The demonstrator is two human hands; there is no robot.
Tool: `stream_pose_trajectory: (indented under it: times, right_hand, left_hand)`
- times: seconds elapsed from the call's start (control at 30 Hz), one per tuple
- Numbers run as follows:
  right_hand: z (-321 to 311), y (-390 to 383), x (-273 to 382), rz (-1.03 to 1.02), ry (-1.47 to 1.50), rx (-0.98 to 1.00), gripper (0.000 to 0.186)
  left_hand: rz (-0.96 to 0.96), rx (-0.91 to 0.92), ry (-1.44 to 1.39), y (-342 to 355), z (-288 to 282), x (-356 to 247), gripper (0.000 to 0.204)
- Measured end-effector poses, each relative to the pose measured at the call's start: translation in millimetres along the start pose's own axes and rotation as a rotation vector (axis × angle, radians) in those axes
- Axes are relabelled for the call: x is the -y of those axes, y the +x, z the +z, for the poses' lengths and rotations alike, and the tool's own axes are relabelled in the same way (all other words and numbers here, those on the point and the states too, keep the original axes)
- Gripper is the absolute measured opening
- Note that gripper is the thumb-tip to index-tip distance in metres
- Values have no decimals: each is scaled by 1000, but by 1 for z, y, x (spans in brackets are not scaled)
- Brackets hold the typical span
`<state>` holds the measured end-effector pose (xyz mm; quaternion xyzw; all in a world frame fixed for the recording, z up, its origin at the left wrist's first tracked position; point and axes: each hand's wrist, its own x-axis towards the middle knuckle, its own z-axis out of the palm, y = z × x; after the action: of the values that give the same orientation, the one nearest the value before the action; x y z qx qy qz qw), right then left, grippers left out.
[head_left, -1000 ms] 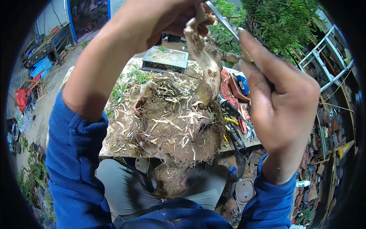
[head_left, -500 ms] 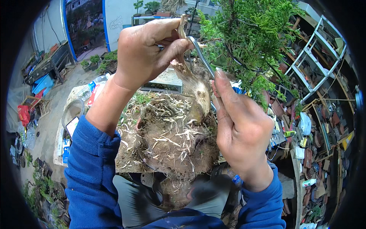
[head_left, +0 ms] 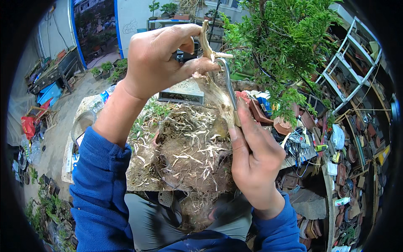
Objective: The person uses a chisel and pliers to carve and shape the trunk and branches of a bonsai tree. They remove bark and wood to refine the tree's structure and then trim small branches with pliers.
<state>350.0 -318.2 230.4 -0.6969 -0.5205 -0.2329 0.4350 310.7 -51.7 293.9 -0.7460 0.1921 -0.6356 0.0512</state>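
Note:
A pale, bark-stripped piece of deadwood (head_left: 225, 108) rises from the soil toward the green juniper foliage (head_left: 289, 38). My left hand (head_left: 163, 59) is closed at its thin upper end, index finger against the tip. The left thumb presses beside the bend of a hooked metal rod tool (head_left: 229, 80). My right hand (head_left: 256, 155) grips that tool lower down, its fingers stretched along the rod and the thumb against the wood. The tool's handle is hidden in the palm. Under both hands lies a soil mass (head_left: 180, 166) strewn with pale wood shavings.
A round clear container (head_left: 84, 122) stands at the table's left edge. On the right are a grey metal ladder frame (head_left: 344, 63), stacked pots and tools. Potted plants (head_left: 168, 8) sit on a shelf at the back. My knees are below the table edge.
My right hand has moved left and slightly down, and the hooked tool's bend sits lower on the wood. My left thumb has come down with it, apart from the index finger. The foliage has shifted slightly right.

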Motion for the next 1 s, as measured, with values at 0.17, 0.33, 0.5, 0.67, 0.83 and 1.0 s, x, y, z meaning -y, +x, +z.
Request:
stream_pose_trajectory:
  times: [0.17,0.33,0.5,0.67,0.83,1.0]
  right_hand:
    - [14,-2,-10,118,217,-168,46]
    - [15,-5,-13,184,311,-141,44]
    - [29,2,-25,-92,262,-279,43]
    - [43,-2,-34,-44,274,-257,44]
    - [40,-4,-30,9,319,-194,42]
    - [33,5,-10,-173,253,-82,40]
  left_hand:
    - [-53,6,-51,-1,1,-12,38]
    - [69,82,-119,1,4,-10,17]
    - [-220,42,-309,-1,9,-22,13]
    - [-367,96,-521,-7,8,-18,10]
    - [-731,-36,-842,-12,-11,-23,27]
    - [-667,-37,-609,-21,-32,-92,45]
